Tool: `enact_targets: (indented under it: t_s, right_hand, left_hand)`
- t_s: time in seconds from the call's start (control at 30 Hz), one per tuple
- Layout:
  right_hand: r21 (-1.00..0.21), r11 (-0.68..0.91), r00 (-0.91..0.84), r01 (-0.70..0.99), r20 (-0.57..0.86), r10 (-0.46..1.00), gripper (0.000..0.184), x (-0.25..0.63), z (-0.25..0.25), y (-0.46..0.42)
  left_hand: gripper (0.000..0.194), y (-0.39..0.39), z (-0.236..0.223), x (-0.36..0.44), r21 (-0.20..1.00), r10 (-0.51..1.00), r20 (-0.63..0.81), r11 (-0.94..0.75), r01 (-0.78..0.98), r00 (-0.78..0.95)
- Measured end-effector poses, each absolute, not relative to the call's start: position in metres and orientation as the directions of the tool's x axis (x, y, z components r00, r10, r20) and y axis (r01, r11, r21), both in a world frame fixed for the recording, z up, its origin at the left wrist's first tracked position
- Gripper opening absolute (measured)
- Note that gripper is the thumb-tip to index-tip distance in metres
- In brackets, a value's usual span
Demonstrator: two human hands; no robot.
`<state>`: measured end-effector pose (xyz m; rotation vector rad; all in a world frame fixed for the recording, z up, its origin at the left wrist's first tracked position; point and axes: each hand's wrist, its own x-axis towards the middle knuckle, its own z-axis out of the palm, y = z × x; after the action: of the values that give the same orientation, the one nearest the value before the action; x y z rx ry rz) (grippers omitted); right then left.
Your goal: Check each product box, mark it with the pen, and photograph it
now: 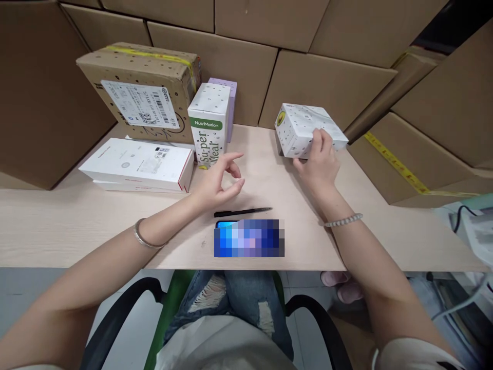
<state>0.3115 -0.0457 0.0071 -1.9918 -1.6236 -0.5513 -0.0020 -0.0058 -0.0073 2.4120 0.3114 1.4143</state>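
Note:
My right hand grips a small white box with a dotted print that rests tilted on the light wooden table. My left hand hovers just above the table's middle, fingers loosely curled and apart, holding nothing. It is nearest to a black pen lying beside a phone at the front edge. An upright white NutriMotion carton stands just behind my left hand.
A flat white box with red edges lies at the left. Behind it leans a brown parcel with a shipping label, and a purple box stands behind the carton. Large cardboard cartons wall in the table.

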Motion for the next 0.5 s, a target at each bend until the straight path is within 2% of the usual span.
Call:
enact_targets:
  t_s: [0.17,0.23,0.3,0.37,0.43,0.5]
  right_hand:
    - [-0.206,-0.001,0.158,0.979,0.751,0.642,0.076,0.341,-0.01,-0.019]
    - [-0.204,-0.038,0.179,0.978,0.739,0.65,0.078,0.344,-0.008,-0.011]
    - [-0.168,-0.134,0.213,0.977,0.668,0.713,0.08,0.338,0.0,-0.009]
    - [-0.124,-0.224,0.253,0.967,0.595,0.763,0.079,0.322,0.011,-0.013]
    - [-0.129,-0.255,0.281,0.958,0.592,0.756,0.074,0.295,0.023,-0.021]
    - [-0.13,-0.111,0.168,0.985,0.599,0.783,0.072,0.26,0.032,-0.029]
  left_hand:
    - [0.054,-0.008,-0.008,-0.003,0.414,0.38,0.764,-0.909,0.056,0.522]
    - [0.053,-0.009,-0.008,-0.004,0.427,0.396,0.755,-0.902,0.066,0.523]
    - [0.05,-0.01,-0.007,-0.004,0.421,0.395,0.753,-0.904,0.076,0.526]
    - [0.04,-0.011,-0.006,-0.004,0.365,0.376,0.782,-0.923,0.123,0.497]
    - [0.023,-0.013,-0.004,-0.003,0.277,0.343,0.84,-0.938,0.21,0.42]
    - [0.015,-0.016,-0.002,-0.003,0.209,0.302,0.894,-0.935,0.286,0.332]
